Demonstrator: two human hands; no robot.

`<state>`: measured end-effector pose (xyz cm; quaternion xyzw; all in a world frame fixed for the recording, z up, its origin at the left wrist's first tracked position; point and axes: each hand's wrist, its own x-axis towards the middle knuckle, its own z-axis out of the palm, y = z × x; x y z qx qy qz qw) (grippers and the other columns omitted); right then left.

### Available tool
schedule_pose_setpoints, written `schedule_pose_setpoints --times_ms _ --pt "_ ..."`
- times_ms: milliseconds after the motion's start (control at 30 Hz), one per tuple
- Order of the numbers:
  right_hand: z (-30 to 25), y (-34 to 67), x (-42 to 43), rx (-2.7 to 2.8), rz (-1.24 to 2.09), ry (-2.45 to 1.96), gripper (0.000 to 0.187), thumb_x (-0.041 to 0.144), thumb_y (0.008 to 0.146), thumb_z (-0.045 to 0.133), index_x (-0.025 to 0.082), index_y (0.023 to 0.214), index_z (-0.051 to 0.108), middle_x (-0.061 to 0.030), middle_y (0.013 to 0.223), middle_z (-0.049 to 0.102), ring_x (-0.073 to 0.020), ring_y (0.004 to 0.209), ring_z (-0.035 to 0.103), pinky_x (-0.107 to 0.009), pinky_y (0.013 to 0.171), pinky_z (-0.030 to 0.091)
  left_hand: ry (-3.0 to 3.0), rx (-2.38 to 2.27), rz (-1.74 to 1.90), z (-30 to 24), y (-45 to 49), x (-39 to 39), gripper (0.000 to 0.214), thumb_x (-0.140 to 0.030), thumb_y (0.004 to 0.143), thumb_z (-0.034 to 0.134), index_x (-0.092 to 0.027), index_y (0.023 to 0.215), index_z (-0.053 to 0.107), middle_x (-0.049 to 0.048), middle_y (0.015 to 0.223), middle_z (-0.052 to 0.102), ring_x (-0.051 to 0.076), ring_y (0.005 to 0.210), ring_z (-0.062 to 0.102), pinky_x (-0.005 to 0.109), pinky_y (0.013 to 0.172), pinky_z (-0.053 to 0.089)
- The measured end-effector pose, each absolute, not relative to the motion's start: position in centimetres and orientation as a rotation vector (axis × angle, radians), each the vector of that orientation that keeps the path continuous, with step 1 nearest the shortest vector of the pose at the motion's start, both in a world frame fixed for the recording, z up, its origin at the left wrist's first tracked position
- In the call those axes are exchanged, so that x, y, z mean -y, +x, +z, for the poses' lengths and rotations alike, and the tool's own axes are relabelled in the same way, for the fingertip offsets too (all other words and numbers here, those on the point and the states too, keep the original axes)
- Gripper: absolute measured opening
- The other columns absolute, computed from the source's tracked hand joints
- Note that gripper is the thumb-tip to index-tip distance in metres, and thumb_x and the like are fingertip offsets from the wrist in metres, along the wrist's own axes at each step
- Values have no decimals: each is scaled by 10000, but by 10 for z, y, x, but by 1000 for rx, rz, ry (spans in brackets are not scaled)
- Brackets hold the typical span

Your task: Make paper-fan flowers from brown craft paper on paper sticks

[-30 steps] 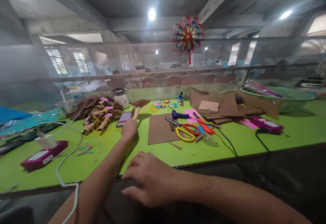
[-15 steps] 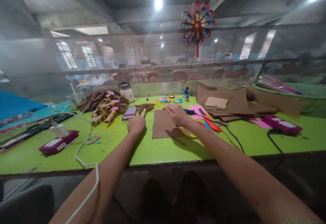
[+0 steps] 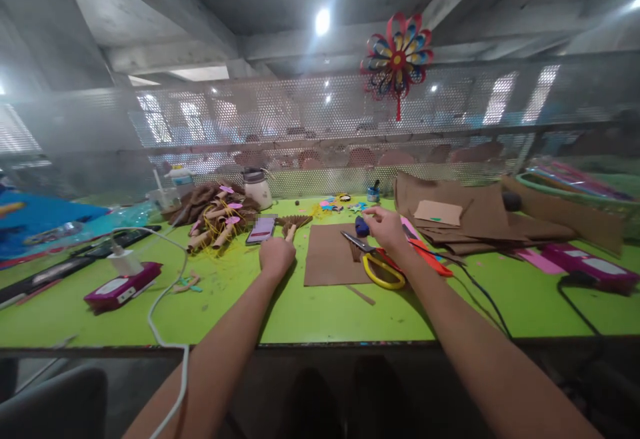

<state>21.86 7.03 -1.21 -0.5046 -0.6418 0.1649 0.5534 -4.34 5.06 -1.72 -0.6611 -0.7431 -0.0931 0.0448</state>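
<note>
Still gripping the brown fan (image 3: 298, 221) beside the phone (image 3: 261, 230) with the left hand (image 3: 277, 257), now moved from over the brown card (image 3: 327, 262) to the blue tool (image 3: 361, 227) with the curled right hand (image 3: 389, 230) (cannot tell if pinching), so bringing that tool within reach.

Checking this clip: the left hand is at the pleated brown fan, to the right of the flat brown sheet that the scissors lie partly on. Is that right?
Not quite: the left hand, at the pleated brown fan, is to the left of the flat brown sheet that the scissors lie partly on, as the head view shows.
</note>
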Motion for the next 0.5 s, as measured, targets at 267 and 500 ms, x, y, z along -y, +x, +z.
schedule_pose_setpoints --times_ms 267,500 --pt "-11 213 -65 1604 375 -1228 336 347 774 472 123 888 696 -25 582 617 -144 528 526 -247 546 399 -1934 2093 -21 -18 -43 -50 595 -152 881 241 -347 1443 248 173 842 658 286 787 628 359 696 427" --pt "-8 216 -65 1658 292 -1349 318 290 774 471 131 922 703 -43 656 666 -154 602 568 -246 574 399 -1956 2056 -12 -16 -41 -46 596 -163 880 288 -318 1452 230 162 809 655 275 764 622 359 697 433"
